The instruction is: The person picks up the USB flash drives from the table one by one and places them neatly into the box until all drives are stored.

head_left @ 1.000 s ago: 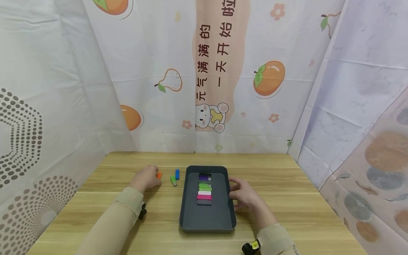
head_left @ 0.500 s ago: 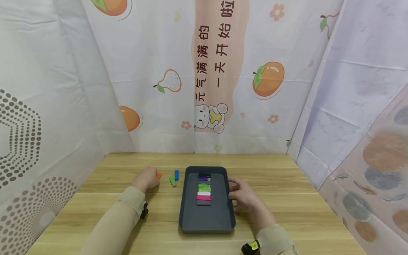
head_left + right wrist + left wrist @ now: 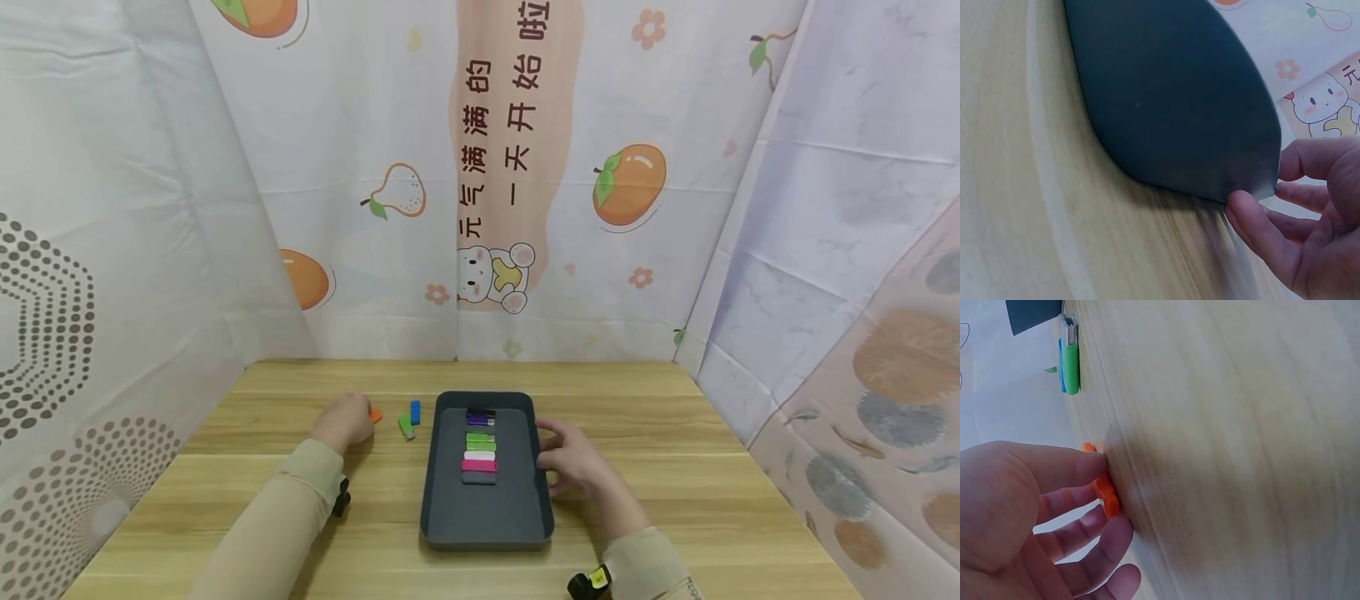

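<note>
My left hand [image 3: 347,421] is low over the left of the table, pinching an orange USB stick [image 3: 1109,495] between thumb and fingers. The stick lies right at the tabletop, partly covered by the fingertips. Just right of that hand lie a green USB stick [image 3: 407,427] with its metal plug showing and a blue one [image 3: 416,412]. My right hand [image 3: 573,458] rests against the right side of a dark grey tray [image 3: 487,521], fingers spread and loosely bent. In the right wrist view its thumb touches the tray's outer wall near the bottom edge.
Inside the tray several USB sticks lie in a column, among them a purple one [image 3: 480,421], a white one [image 3: 480,456], a pink one [image 3: 480,466] and a dark grey one [image 3: 478,478]. A printed curtain [image 3: 360,275] hangs behind the wooden table [image 3: 637,400].
The left hand stays at the orange USB stick with almost no shift. The right hand and the tray hold still. The head view drifts very slightly.
</note>
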`<action>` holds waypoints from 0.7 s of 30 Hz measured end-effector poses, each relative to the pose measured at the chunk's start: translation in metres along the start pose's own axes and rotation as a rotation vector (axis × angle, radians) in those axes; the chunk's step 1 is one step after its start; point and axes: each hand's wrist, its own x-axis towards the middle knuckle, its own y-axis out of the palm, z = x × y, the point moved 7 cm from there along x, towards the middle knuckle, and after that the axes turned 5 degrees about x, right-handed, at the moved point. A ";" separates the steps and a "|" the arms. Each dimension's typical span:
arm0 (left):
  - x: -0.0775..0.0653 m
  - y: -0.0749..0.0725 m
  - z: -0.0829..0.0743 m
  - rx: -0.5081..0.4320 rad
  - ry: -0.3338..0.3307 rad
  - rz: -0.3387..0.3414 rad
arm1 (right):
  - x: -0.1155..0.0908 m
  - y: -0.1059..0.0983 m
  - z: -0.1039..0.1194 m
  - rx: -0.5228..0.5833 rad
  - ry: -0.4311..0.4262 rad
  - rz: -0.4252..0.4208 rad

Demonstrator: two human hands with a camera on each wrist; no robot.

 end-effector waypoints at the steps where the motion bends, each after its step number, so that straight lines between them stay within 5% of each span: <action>1: -0.001 0.000 0.000 0.001 -0.003 0.001 | 0.000 0.000 0.000 -0.001 0.001 -0.003; 21: -0.002 0.000 0.003 -0.056 0.007 -0.024 | 0.000 0.000 0.001 0.000 -0.004 0.012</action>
